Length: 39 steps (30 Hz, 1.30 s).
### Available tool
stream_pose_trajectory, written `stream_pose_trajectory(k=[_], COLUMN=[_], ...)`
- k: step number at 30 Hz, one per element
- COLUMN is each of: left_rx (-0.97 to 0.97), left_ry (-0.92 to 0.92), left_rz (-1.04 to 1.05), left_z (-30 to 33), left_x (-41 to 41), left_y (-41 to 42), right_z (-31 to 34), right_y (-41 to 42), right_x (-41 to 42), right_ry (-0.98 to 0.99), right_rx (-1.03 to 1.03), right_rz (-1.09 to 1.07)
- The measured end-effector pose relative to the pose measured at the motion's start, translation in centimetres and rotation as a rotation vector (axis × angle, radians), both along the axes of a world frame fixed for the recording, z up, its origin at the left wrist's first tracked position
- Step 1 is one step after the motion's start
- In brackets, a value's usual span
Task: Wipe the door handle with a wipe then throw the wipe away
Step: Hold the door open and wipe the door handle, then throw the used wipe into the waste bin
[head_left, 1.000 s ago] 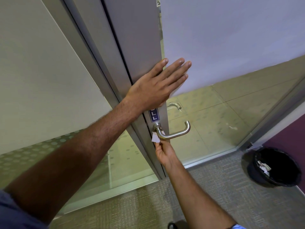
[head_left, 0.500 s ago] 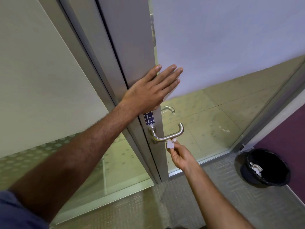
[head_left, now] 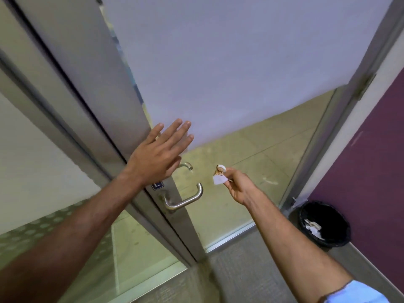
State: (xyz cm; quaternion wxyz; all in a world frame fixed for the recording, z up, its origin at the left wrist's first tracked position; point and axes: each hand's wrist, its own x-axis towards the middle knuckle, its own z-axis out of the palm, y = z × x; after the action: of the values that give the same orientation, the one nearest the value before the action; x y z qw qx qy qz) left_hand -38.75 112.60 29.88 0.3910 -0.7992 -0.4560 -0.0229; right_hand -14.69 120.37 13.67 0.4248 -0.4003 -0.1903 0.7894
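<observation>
A brushed-metal lever door handle (head_left: 185,200) juts from the edge of the open glass door (head_left: 218,73), low in the middle of the head view. My left hand (head_left: 160,154) is spread flat, fingers apart, against the door just above the handle. My right hand (head_left: 237,185) hangs to the right of the handle, clear of it, pinching a small white wipe (head_left: 218,179) between its fingertips. A black waste bin (head_left: 325,225) stands on the floor at the lower right, with scraps of white paper inside.
A metal door frame (head_left: 72,106) and a glass panel with frosted dots fill the left side. A purple wall (head_left: 367,160) rises behind the bin on the right. Grey carpet (head_left: 236,276) lies below the door, with pale tiled floor beyond the glass.
My right hand has pulled the wipe off the handle and moved up and to the right. My left hand stays flat on the door.
</observation>
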Motion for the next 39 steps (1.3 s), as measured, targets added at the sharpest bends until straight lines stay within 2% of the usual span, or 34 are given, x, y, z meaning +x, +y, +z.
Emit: stream_pose_trajectory(k=[3,8,12,19,21,24,27,32,39], left_rx=[-0.079,-0.312,-0.558,-0.892,-0.971,-1.082,-1.199,-1.266,-1.376], left_ry=[-0.075,-0.245,-0.394,-0.592,-0.612,-0.613,-0.597,-0.581,-0.439], left_rz=[-0.056,-0.099,-0.134,-0.115,-0.101,-0.111,-0.098,-0.116,-0.060], left_z=[-1.7,-6.0,-10.0,-20.3,-25.3,-34.1,-44.6,-63.2,-81.8], left_x=[4.7,16.3,27.2,43.6,47.6,52.8,57.7,61.4,63.0], left_y=[2.0,6.8,11.6,19.4,22.3,26.7,30.1,33.8,34.5], right_z=[-0.5,-1.4,-2.0,-9.4,-13.5,-21.3,-30.5,-47.1,-63.8], right_y=[1.1,3.5,6.4,9.5,11.2,13.5,15.3,18.3,20.4], right_x=[4.8,15.4,26.2,42.6,46.5,51.4,55.5,58.9,59.9], right_ry=[0.029,-0.422,-0.674,-0.976,-1.108,-1.189,-1.222,-1.289,-1.344], right_rx=[0.016,0.225,0.390,0.360,0.307,0.151,0.010,-0.015,-0.074], right_rz=[-0.058,-0.065,-0.093,-0.085,-0.099,-0.131,-0.050,0.000,-0.012])
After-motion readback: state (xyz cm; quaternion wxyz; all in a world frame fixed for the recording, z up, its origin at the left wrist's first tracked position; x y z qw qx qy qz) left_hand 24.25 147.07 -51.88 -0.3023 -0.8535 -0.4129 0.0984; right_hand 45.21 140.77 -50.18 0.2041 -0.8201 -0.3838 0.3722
